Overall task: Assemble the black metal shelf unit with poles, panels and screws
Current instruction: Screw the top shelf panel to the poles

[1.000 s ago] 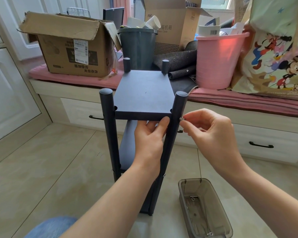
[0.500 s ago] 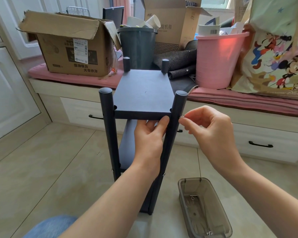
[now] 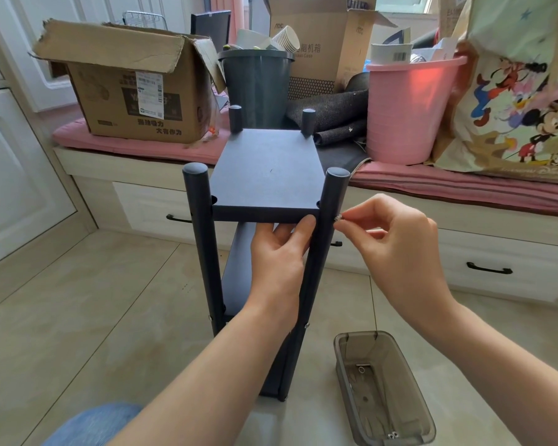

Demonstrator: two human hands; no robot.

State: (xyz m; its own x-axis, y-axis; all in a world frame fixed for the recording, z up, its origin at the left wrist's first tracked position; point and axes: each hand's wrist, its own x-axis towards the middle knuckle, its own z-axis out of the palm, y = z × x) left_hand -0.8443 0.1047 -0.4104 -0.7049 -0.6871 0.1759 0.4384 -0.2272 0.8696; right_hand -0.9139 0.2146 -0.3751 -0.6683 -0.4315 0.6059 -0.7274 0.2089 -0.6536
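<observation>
The black shelf unit stands upright on the tiled floor in front of me. Its top panel point(image 3: 266, 170) sits between the poles, with lower panels partly hidden beneath. My left hand point(image 3: 279, 255) grips the panel's near edge from below, thumb beside the near right pole point(image 3: 331, 201). My right hand point(image 3: 400, 249) pinches a small silver screw point(image 3: 338, 217) against that pole's outer side, level with the panel. The near left pole point(image 3: 202, 233) stands free. Small screws show lower on both near poles.
A smoky transparent tray point(image 3: 384, 391) holding a few loose screws lies on the floor at the right. Behind the shelf runs a window seat with drawers point(image 3: 484, 262), carrying a cardboard box point(image 3: 132, 82), a dark bin point(image 3: 255, 85), a pink bucket point(image 3: 409, 107) and a cartoon bag point(image 3: 522, 101).
My right hand's fingers have shifted slightly at the pole while holding the screw there. My left hand and the shelf have stayed put.
</observation>
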